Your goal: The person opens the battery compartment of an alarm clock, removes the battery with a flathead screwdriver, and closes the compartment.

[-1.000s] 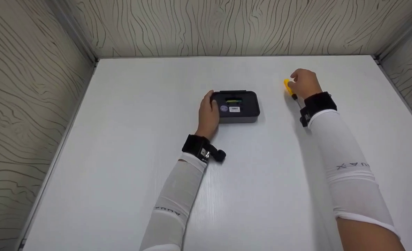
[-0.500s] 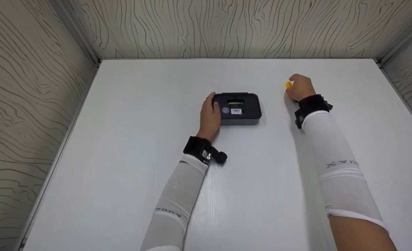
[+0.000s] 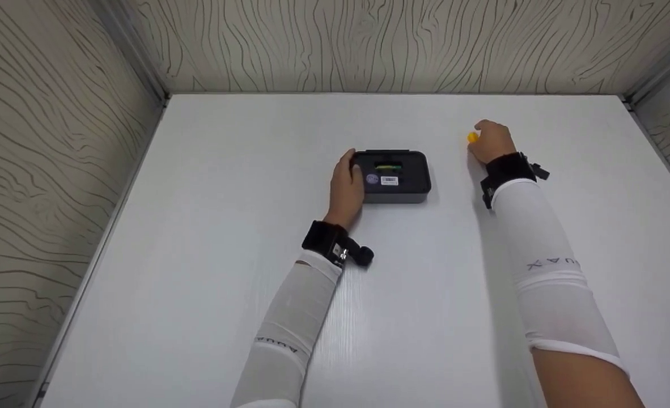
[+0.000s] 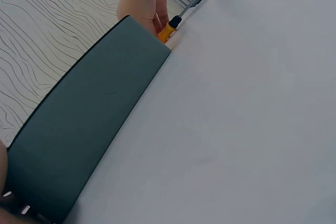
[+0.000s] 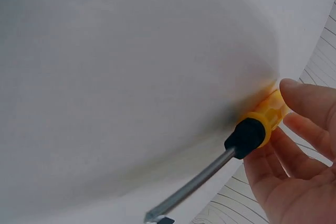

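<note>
A dark rectangular box [image 3: 411,181] sits on the white table, its black lid bearing a label and a small recess with something yellow-green in it. My left hand [image 3: 346,190] grips its left end, thumb over the lid. Seen from the left wrist, the long grey-green side of the box [image 4: 94,108] fills the left part. To the right of the box, my right hand [image 3: 492,141] holds a screwdriver [image 3: 472,137] by its yellow handle. In the right wrist view, thumb and fingers pinch the screwdriver handle [image 5: 270,111], and its metal shaft points down and left.
The white table [image 3: 425,283] spreads wide around both arms. Wood-grain panels [image 3: 312,45] rise at the back and along both sides. Black wrist cameras on straps [image 3: 326,238] stick out near each hand.
My right hand has come down around the screwdriver handle and now holds it; in the head view the shaft is now hidden. My left hand stays on the box; the head view has shifted slightly.
</note>
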`<state>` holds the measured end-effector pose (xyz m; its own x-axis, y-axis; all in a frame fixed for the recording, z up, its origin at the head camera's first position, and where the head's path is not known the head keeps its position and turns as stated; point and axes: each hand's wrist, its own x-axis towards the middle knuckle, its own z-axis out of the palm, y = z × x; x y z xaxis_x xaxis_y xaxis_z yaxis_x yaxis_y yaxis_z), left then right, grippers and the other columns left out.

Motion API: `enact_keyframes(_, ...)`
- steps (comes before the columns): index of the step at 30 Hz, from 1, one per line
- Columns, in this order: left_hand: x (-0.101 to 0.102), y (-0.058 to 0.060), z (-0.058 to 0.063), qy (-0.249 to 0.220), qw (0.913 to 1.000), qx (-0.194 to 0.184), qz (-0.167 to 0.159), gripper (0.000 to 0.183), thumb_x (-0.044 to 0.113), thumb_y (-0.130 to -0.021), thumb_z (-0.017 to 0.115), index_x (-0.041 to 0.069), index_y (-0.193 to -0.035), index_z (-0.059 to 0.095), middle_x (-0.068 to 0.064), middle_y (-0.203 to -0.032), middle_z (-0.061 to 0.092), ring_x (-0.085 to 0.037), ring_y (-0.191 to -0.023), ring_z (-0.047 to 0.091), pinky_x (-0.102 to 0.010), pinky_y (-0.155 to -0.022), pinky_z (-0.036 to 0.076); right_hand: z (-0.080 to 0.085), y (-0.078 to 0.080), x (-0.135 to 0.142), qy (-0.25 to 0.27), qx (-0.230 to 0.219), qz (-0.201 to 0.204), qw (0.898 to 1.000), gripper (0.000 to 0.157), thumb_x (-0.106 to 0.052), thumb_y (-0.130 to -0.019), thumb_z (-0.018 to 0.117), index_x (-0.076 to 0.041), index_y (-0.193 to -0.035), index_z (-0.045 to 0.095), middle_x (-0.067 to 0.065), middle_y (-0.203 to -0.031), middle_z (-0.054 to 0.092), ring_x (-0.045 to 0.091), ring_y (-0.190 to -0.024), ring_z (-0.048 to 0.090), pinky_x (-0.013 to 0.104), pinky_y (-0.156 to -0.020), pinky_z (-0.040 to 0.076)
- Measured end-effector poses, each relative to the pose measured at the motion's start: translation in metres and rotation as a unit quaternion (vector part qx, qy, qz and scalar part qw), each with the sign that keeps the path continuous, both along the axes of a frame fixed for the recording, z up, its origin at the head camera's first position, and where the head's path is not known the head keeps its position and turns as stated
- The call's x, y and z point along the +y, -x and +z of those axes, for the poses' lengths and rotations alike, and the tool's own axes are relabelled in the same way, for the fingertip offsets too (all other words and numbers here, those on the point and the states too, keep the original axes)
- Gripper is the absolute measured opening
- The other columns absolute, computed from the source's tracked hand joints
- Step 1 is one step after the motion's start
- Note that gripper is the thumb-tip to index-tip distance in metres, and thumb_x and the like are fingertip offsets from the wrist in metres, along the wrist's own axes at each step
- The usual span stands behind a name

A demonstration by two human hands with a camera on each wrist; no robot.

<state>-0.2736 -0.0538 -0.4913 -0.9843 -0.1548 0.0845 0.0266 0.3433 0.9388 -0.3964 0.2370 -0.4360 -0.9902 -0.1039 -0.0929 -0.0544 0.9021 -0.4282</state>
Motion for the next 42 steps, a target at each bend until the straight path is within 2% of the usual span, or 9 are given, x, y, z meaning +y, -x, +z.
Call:
enact_keyframes(4,0.000,0.000,-0.001,0.000,1.0000,0.001,0.001,0.047,0.014,-0.110,0.036,0.004,-0.156,0.036,-0.014,-0.159,0.038,-0.023,-0.149,0.031,-0.030,-0.121,0.025,-0.002,0.001,0.000,-0.009,0.004,0.001,1.000,0.050,0.000,-0.093,0.054,0.020,-0.138,0.045,0.042,-0.137,0.047,0.054,-0.130,0.043,0.058,-0.114,0.033)
enact_keyframes(9,0.000,0.000,-0.001,0.006,1.0000,0.005,0.000,0.046,0.013,-0.110,0.037,0.004,-0.155,0.036,-0.014,-0.159,0.039,-0.024,-0.149,0.032,-0.030,-0.121,0.025,-0.005,0.001,0.000,-0.016,0.021,0.010,1.000,0.044,0.006,-0.091,0.051,0.022,-0.132,0.050,0.043,-0.130,0.051,0.055,-0.123,0.047,0.059,-0.110,0.037)
enact_keyframes(19,0.000,0.001,-0.001,0.006,1.0000,0.003,0.004,0.046,0.013,-0.110,0.037,0.004,-0.155,0.037,-0.013,-0.158,0.039,-0.023,-0.149,0.032,-0.030,-0.121,0.026,-0.005,0.001,0.000,0.011,0.010,-0.001,1.000,0.039,0.011,-0.093,0.047,0.019,-0.131,0.054,0.040,-0.132,0.052,0.053,-0.129,0.044,0.058,-0.114,0.034)
enact_keyframes(24,0.001,0.002,-0.001,0.007,1.0000,-0.002,0.003,0.046,0.014,-0.110,0.037,0.005,-0.155,0.036,-0.012,-0.159,0.039,-0.023,-0.149,0.032,-0.030,-0.121,0.025,-0.004,-0.001,0.000,0.020,0.004,-0.006,1.000,0.037,0.008,-0.094,0.046,0.019,-0.128,0.054,0.040,-0.129,0.053,0.053,-0.126,0.046,0.059,-0.112,0.036)
enact_keyframes(30,0.000,0.002,-0.001,0.010,0.9999,-0.003,0.002,0.046,0.014,-0.110,0.037,0.005,-0.155,0.036,-0.013,-0.158,0.039,-0.024,-0.149,0.032,-0.031,-0.121,0.026,-0.003,-0.004,0.001,0.021,0.019,-0.011,1.000,0.032,0.005,-0.096,0.048,0.020,-0.124,0.053,0.040,-0.123,0.052,0.052,-0.119,0.048,0.060,-0.108,0.038)
enact_keyframes(37,0.001,0.002,-0.001,0.008,1.0000,0.004,-0.001,0.046,0.013,-0.110,0.037,0.003,-0.155,0.036,-0.015,-0.157,0.040,-0.025,-0.148,0.034,-0.032,-0.121,0.027,-0.004,-0.005,0.009,0.026,0.027,-0.016,0.999,0.028,0.001,-0.095,0.048,0.017,-0.118,0.053,0.037,-0.115,0.058,0.047,-0.106,0.055,0.057,-0.098,0.045)
enact_keyframes(42,0.000,0.001,-0.002,0.008,0.9999,0.010,-0.002,0.046,0.012,-0.110,0.037,0.003,-0.155,0.036,-0.017,-0.156,0.041,-0.026,-0.147,0.035,-0.032,-0.120,0.029,-0.002,-0.006,0.013,0.070,0.022,-0.027,0.997,0.033,-0.006,-0.098,0.051,0.014,-0.123,0.048,0.034,-0.121,0.055,0.044,-0.109,0.053,0.052,-0.098,0.045)
